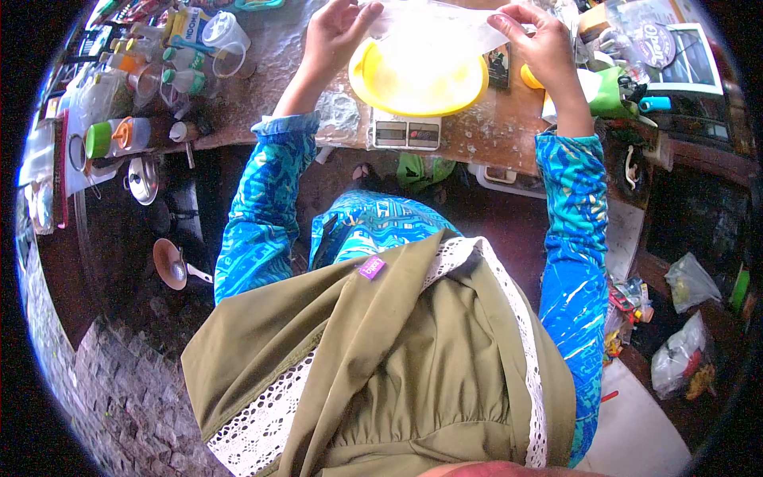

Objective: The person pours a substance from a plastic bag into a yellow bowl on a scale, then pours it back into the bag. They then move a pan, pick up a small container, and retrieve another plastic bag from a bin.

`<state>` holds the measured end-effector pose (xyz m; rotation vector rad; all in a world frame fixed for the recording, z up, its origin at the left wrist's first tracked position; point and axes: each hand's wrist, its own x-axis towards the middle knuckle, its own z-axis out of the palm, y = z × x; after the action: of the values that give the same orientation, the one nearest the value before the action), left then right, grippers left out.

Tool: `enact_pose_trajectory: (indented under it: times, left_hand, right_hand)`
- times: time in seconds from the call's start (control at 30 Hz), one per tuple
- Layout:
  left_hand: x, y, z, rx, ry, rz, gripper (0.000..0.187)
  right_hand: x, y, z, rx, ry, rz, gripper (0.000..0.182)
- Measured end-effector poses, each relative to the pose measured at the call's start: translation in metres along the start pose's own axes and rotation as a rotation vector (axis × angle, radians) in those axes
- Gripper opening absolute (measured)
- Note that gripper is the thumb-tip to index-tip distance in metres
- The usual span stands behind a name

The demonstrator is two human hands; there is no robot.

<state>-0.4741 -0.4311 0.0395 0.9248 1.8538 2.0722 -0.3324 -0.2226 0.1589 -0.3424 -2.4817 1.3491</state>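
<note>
At the top centre, a thin see-through plastic sheet or bag [437,20] is stretched between my hands. My left hand [342,28] pinches its left edge, and my right hand [534,40] pinches its right edge. Below the plastic, a yellow bowl [369,91] holds bright white contents, washed out by glare. The bowl sits on a kitchen scale [405,133] near the table's front edge. The plastic hides the bowl's far rim.
Bottles [183,82] and clear plastic cups [226,52] stand on the table [262,91] at the left. At the right are a green bag [608,91] and a turquoise object [655,103]. A pan [169,264] lies low at the left.
</note>
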Motion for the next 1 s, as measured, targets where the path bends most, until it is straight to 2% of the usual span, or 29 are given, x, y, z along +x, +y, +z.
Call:
enact_pose_trajectory:
  times: [0.03, 0.27, 0.37, 0.57, 0.63, 0.7, 0.8, 0.9, 1.0]
  left_hand:
    - [-0.001, 0.006, 0.002, -0.046, -0.008, -0.021, 0.015]
    - [0.001, 0.008, 0.001, -0.060, -0.003, -0.013, 0.014]
    - [0.005, -0.008, -0.006, 0.103, -0.013, 0.022, 0.025]
    - [0.003, 0.003, 0.000, 0.037, 0.022, 0.009, 0.022]
    - [-0.001, 0.016, 0.003, -0.136, -0.036, -0.070, 0.014]
    - [-0.001, 0.019, 0.003, -0.135, -0.039, -0.068, 0.014]
    - [-0.001, 0.024, 0.002, -0.113, -0.051, -0.044, 0.014]
    - [0.002, 0.013, -0.002, -0.039, -0.039, -0.004, 0.016]
    - [0.005, -0.008, -0.010, 0.009, -0.024, 0.030, 0.019]
  right_hand:
    - [0.000, -0.001, 0.000, 0.000, 0.001, 0.000, 0.011]
    - [-0.002, -0.006, 0.000, -0.125, 0.018, -0.050, 0.011]
    - [-0.001, -0.004, 0.000, -0.146, 0.019, -0.062, 0.011]
    - [-0.002, -0.007, -0.001, -0.143, 0.029, -0.059, 0.011]
    - [-0.002, -0.007, -0.001, -0.142, 0.033, -0.056, 0.011]
    - [-0.002, -0.008, -0.001, -0.109, 0.049, -0.072, 0.012]
    - [0.021, 0.114, -0.005, -0.185, 0.084, -0.148, 0.011]
    - [-0.002, -0.011, -0.002, -0.198, 0.050, -0.092, 0.010]
    - [-0.002, -0.009, -0.001, -0.208, 0.070, -0.109, 0.009]
